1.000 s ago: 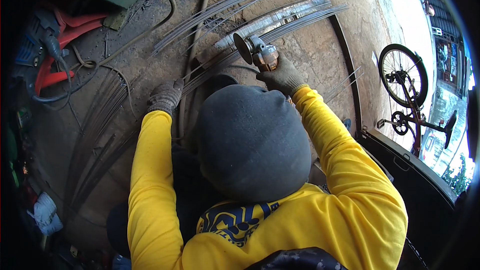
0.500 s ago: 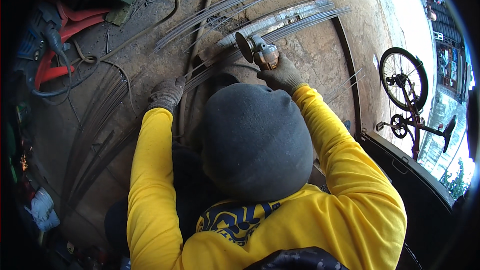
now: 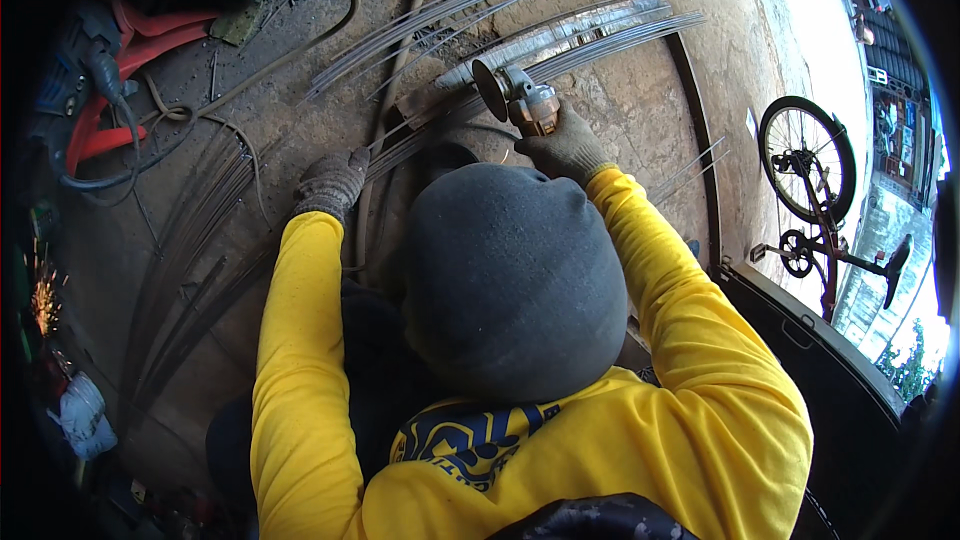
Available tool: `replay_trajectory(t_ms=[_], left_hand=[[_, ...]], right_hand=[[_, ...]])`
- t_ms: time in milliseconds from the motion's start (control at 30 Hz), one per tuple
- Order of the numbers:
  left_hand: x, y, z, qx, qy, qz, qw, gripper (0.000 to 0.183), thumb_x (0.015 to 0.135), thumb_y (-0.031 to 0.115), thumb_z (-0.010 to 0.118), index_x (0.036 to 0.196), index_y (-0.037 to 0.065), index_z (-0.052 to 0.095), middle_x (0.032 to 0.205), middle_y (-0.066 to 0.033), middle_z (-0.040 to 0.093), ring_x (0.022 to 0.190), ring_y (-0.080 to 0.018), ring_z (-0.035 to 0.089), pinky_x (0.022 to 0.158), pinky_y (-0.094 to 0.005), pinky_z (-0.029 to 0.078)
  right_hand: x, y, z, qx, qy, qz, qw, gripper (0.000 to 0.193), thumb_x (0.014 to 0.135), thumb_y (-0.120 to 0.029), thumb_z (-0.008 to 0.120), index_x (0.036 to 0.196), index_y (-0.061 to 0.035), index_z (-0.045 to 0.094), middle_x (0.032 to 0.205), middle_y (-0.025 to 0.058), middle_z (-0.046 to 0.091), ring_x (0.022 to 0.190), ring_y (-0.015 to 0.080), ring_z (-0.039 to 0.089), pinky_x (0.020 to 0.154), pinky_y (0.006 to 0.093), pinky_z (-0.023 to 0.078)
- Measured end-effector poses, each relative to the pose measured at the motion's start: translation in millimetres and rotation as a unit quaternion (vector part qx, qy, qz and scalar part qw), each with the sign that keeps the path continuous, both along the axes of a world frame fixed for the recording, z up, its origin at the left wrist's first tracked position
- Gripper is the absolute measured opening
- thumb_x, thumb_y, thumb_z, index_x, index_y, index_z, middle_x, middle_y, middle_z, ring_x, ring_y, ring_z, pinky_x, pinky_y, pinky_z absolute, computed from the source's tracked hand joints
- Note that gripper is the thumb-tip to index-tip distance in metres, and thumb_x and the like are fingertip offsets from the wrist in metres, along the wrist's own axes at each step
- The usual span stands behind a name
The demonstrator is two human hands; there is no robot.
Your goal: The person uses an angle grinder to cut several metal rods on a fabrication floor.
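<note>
My right hand [image 3: 566, 147], in a grey-brown knit glove, grips an angle grinder [image 3: 537, 112]. The grinder's round disc [image 3: 489, 91] stands over a bundle of thin metal rods [image 3: 590, 57], beside a pale, worn metal bar [image 3: 560, 39]. To the left, my gloved left hand [image 3: 333, 182] is closed around the lower part of the rods. My palm hides how many of them it holds, and whether the disc touches metal cannot be made out. Yellow sleeves cover both arms.
More rods [image 3: 440, 15] lie beyond the bar, and dark rods [image 3: 195, 240] lie at left. A hose [image 3: 412, 20] crosses the ground. Red-legged equipment [image 3: 150, 35] stands far left; sparks [image 3: 45, 300] fly at the left edge. A bicycle [image 3: 812, 165] is at right.
Sparks at the left edge have grown from a faint glow to a bright spray. My left hand has shifted very slightly upward; the grinder has barely moved.
</note>
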State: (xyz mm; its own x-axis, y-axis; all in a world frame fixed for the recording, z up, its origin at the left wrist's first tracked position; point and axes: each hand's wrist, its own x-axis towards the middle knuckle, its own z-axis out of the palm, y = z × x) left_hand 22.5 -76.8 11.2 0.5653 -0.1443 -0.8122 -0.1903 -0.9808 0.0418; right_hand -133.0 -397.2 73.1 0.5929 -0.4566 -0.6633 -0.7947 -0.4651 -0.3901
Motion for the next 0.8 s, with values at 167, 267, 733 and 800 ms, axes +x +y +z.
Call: replay_trajectory(t_ms=[167, 267, 733, 800], left_hand=[[1.1, 0.9, -3.6, 0.003, 0.008, 0.011, 1.0, 0.068, 0.103, 0.061, 0.031, 0.139, 0.012, 0.061, 0.144, -0.0196, 0.057, 0.134, -0.0405, 0.053, 0.115, -0.0518, 0.038], [-1.7, 3.4, -9.0, -0.004, -0.007, 0.017, 1.0, 0.068, 0.103, 0.061, 0.032, 0.138, 0.012, 0.061, 0.144, -0.0196, 0.058, 0.133, -0.0408, 0.053, 0.115, -0.0518, 0.038], [-0.9, 0.1, -0.6, 0.003, 0.012, 0.011, 1.0, 0.072, 0.103, 0.064, 0.029, 0.144, 0.012, 0.057, 0.15, -0.0192, 0.052, 0.139, -0.0397, 0.048, 0.118, -0.0525, 0.034], [0.1, 3.6, -9.4, 0.009, 0.015, 0.013, 1.0, 0.072, 0.103, 0.064, 0.029, 0.144, 0.012, 0.057, 0.149, -0.0192, 0.053, 0.139, -0.0398, 0.048, 0.118, -0.0524, 0.034]], right_hand=[[-2.0, -2.8, -5.3, 0.001, -0.014, 0.01, 1.0, 0.102, 0.061, -0.041, 0.086, 0.142, 0.0032, 0.043, 0.123, 0.0299, 0.066, 0.116, 0.0424, 0.065, 0.101, 0.0449, 0.051], [-3.1, -4.6, -9.2, -0.002, -0.012, 0.019, 1.0, 0.101, 0.061, -0.041, 0.086, 0.141, 0.0038, 0.043, 0.122, 0.0306, 0.066, 0.116, 0.0432, 0.065, 0.101, 0.0452, 0.051], [2.4, -3.0, -5.1, -0.017, 0.002, 0.028, 0.999, 0.103, 0.063, -0.044, 0.086, 0.143, 0.0041, 0.042, 0.124, 0.0325, 0.065, 0.117, 0.0456, 0.064, 0.102, 0.046, 0.05], [1.3, -4.5, -8.8, -0.023, -0.008, 0.035, 0.999, 0.103, 0.064, -0.044, 0.086, 0.143, 0.004, 0.041, 0.125, 0.0325, 0.065, 0.118, 0.0459, 0.064, 0.102, 0.0458, 0.05]])
